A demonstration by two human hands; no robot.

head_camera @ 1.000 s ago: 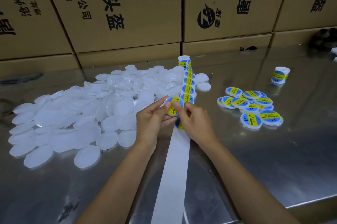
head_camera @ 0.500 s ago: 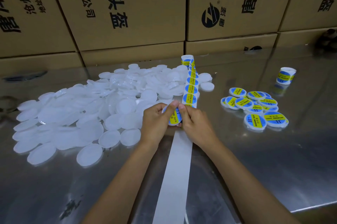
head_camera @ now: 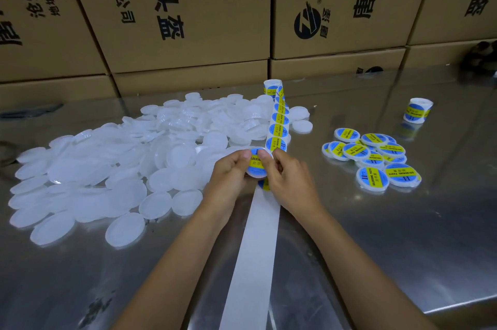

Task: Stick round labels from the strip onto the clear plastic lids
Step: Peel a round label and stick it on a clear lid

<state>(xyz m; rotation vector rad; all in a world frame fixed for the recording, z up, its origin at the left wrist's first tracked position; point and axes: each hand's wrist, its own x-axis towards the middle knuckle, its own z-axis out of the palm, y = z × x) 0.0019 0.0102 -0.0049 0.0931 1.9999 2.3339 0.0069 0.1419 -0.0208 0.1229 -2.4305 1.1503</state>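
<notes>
The round label (head_camera: pixel 255 163) that a second ago was only half on is now flat on the clear lid (head_camera: pixel 256 174), which I hold just above the strip (head_camera: pixel 277 129), my left hand (head_camera: pixel 228 176) and right hand (head_camera: pixel 289 182) curled round its rim with both thumbs pressing the face, so this lid looks finished. Left of my grip the unlabelled lids (head_camera: pixel 113 168) crowd close, while to its right bare table (head_camera: pixel 403 235) lies open up to the labelled lids (head_camera: pixel 372 159).
</notes>
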